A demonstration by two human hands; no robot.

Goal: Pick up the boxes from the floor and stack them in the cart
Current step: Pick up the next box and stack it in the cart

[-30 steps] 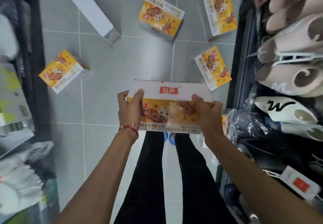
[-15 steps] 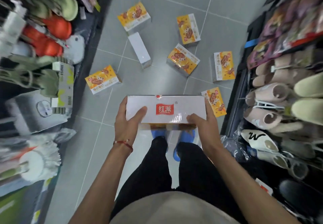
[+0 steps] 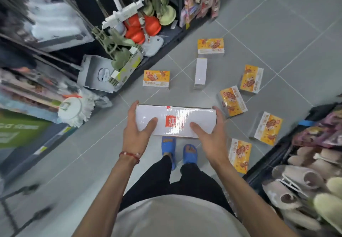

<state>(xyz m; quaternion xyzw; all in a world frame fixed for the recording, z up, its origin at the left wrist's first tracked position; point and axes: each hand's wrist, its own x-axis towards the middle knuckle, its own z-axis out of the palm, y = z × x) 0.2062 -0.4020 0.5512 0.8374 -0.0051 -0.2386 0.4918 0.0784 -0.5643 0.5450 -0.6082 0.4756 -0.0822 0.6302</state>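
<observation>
I hold a long box (image 3: pixel 175 121) level in front of me, its white side with a red logo facing up. My left hand (image 3: pixel 136 133) grips its left end, thumb on top. My right hand (image 3: pixel 211 136) grips its right end, thumb on top. Several orange-and-white boxes lie scattered on the grey tile floor: one (image 3: pixel 156 79) ahead left, one (image 3: pixel 211 45) farther off, one (image 3: pixel 232 101) just right of the held box, one (image 3: pixel 239 155) by my right foot. A white box (image 3: pixel 200 73) stands on edge among them. No cart is in view.
A shelf on the left holds mops (image 3: pixel 75 110), plungers (image 3: pixel 142 26) and a grey carton (image 3: pixel 100 74). A shelf on the right holds slippers (image 3: pixel 299 179). The aisle floor (image 3: pixel 277 24) runs between them. My blue sandals (image 3: pixel 177 149) stand under the box.
I have stood up with the box and turned it so its white side faces up. My view has swung left, showing more of the left shelf and aisle.
</observation>
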